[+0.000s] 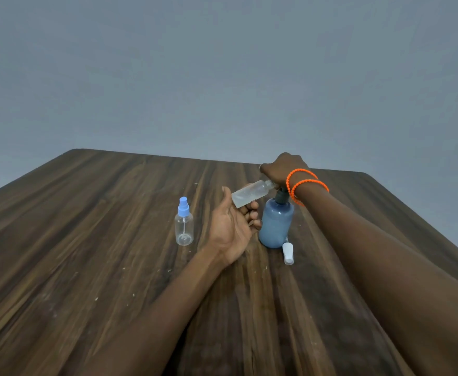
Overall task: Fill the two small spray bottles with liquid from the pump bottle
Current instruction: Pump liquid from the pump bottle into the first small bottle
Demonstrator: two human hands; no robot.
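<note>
The right forearm [385,267] lies nearest the camera and runs from the lower right corner up toward the middle of the scene. Two orange beaded bracelets [305,185] circle its wrist.

The counter [86,240] is a dark wood-grain surface with rounded far corners and small pale specks scattered on it. A plain grey wall [222,71] stands behind it.

The left forearm [154,308] crosses the counter from the lower edge toward the centre.

The pump bottle [275,226] is blue and stands upright on the counter, right of centre. Its dark pump neck rises under the right hand [285,166]. The grip of this hand is curled down over the pump head, which it hides. No label or writing can be read on the bottle.

The left hand [233,229] is turned palm up, just left of the pump bottle. Its grip pinches the base of a frosted spray bottle [249,195], which has no cap. This bottle is tilted, with its open neck raised toward the pump head under the right hand.

A clear spray bottle [184,226] with a blue spray cap stands upright on the counter, left of the left hand and apart from it. It bears no visible label.

A small white cap [287,253] lies on the counter just in front of the pump bottle's base.
</note>
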